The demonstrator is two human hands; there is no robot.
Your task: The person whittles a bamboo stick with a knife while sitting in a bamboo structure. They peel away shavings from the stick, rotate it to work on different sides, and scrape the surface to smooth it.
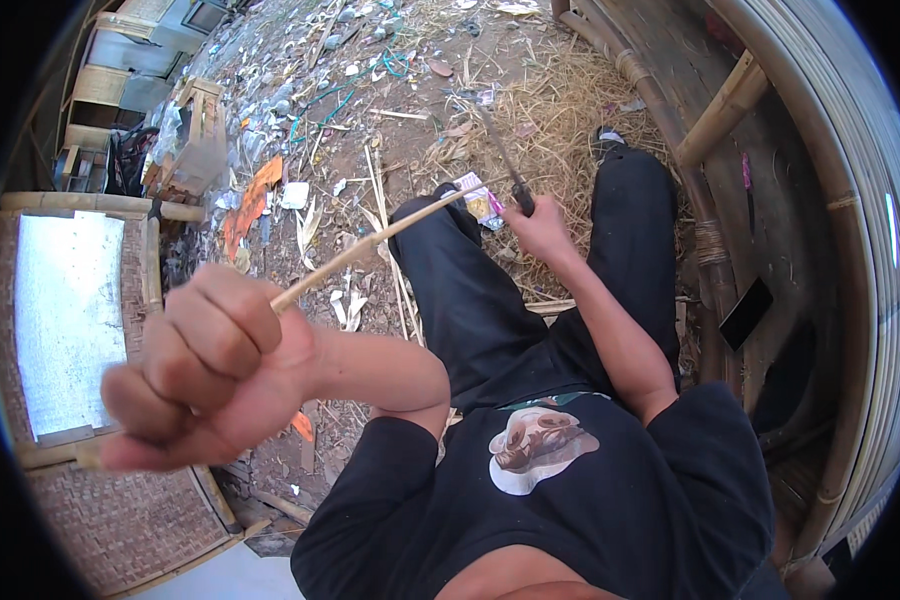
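1. From where I stand, the left hand (215,365) closes in a fist around a thin pale stick (375,242); a slack grip could let it twist.
2. The stick slants up and rightward across the left leg (455,290), its far end near the knife (507,160); a slipping blade could reach that leg.
3. The right hand (545,236) wraps closed round the knife's dark handle (523,201).
4. Room: a bamboo frame (100,203) bounds the left, littered ground (425,130) opens ahead, a bamboo rail (708,242) edges the right.
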